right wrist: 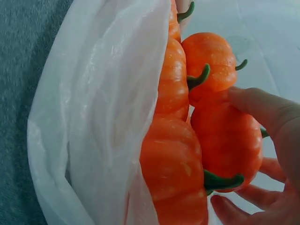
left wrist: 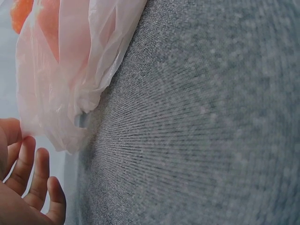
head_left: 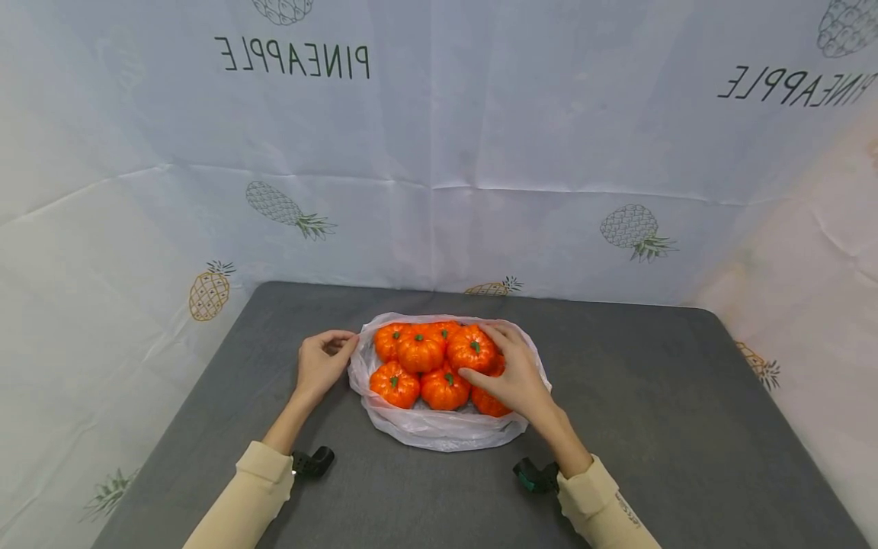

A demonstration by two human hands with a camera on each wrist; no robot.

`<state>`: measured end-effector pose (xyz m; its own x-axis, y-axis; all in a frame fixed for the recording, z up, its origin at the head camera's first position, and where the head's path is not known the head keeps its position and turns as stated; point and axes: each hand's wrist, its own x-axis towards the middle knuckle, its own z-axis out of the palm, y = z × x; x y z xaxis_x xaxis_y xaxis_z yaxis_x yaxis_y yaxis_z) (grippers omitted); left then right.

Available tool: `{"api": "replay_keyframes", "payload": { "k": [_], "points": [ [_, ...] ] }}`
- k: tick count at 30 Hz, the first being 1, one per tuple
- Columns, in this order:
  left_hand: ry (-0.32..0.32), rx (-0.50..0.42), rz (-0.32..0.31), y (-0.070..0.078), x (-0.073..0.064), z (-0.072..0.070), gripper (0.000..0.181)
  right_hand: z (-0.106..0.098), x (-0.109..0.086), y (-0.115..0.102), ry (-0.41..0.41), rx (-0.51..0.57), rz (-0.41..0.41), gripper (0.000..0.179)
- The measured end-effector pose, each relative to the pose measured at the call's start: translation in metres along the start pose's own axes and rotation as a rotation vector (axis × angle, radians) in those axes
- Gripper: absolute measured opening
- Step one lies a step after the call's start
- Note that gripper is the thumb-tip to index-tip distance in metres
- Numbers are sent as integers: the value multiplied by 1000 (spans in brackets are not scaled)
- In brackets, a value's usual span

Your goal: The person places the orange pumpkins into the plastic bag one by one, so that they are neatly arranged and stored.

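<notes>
A white translucent plastic bag (head_left: 446,436) lies spread wide at the mouth, with several small orange pumpkins (head_left: 394,383) piled inside. At its left side, my left hand (head_left: 321,364) pinches the bag's rim between thumb and forefinger; the other fingers (left wrist: 41,171) are loosely bent in the left wrist view. My right hand (head_left: 516,375) reaches over the right side of the pile and grips a pumpkin (head_left: 471,348) with a green stem. In the right wrist view, thumb and fingers stand on either side of that pumpkin (right wrist: 227,140), above other pumpkins in the bag.
The bag rests on a dark grey table (head_left: 638,427). Behind and beside it hangs a pale cloth (head_left: 535,137) printed with pineapples and mirrored lettering. A black device is worn on each wrist.
</notes>
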<state>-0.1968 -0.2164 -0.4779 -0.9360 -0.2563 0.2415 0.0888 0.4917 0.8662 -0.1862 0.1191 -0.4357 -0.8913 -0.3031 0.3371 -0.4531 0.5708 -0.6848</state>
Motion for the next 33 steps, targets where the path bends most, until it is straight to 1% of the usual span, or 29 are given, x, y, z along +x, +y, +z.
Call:
{"api": "replay_keyframes", "payload": {
  "k": [5,9,13,18,22,23,25,28,30,33],
  "points": [
    [-2,1,-8,1,-1,0,15,3,-1,2,-11,-2,19,77],
    [-2,2,2,1,-1,0,16,4,-1,3,-18,17,34,76],
    [-2,6,20,0,0,0,16,6,-2,3,-6,9,26,77],
    [2,17,95,-1,0,0,14,6,-3,3,-4,-17,33,79],
    [-16,41,199,1,0,-1,15,2,-4,3,-11,-25,34,80],
    [-22,61,227,2,-1,-1,16,-1,-5,2,-9,-28,38,80],
    [-35,136,281,4,-3,-4,20,-7,-7,1,-7,-47,50,78],
    [-65,297,341,10,-9,-11,35,-19,-14,5,26,-123,65,76],
    [-103,413,359,15,-14,-17,48,-28,-20,11,59,-205,58,75],
    [-182,549,354,22,-22,-26,63,-41,-29,21,97,-330,35,74]
  ]
}}
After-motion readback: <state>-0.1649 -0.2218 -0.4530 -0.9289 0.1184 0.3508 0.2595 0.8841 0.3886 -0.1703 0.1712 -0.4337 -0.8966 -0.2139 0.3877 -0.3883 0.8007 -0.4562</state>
